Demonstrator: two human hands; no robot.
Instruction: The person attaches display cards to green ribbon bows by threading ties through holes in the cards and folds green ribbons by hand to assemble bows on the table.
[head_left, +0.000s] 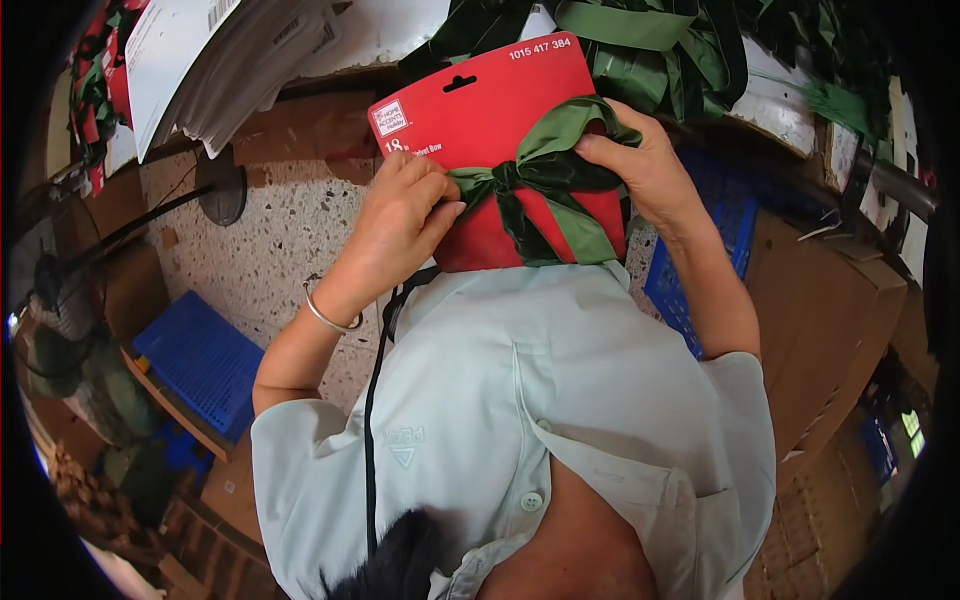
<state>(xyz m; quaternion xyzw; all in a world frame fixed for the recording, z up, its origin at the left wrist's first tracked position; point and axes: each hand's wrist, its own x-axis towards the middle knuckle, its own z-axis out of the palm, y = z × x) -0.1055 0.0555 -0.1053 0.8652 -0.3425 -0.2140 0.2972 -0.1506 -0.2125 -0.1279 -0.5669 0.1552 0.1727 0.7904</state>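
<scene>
A red card [480, 110] with a hanger slot and white print is held up against the front of my shirt. A green velvet bow [540, 175] lies across it, knotted near the card's middle, with two tails hanging down. My left hand [410, 205] pinches the bow's left loop at the card's left edge. On the other side, my right hand [640, 160] grips the bow's right loop between thumb and fingers, near the card's right edge.
Green ribbons [660, 50] are heaped on the work table at the top. White printed cards [215, 70] are stacked at the upper left. Blue crates [205, 360] stand low on both sides, and a cardboard box [815, 320] is at the right.
</scene>
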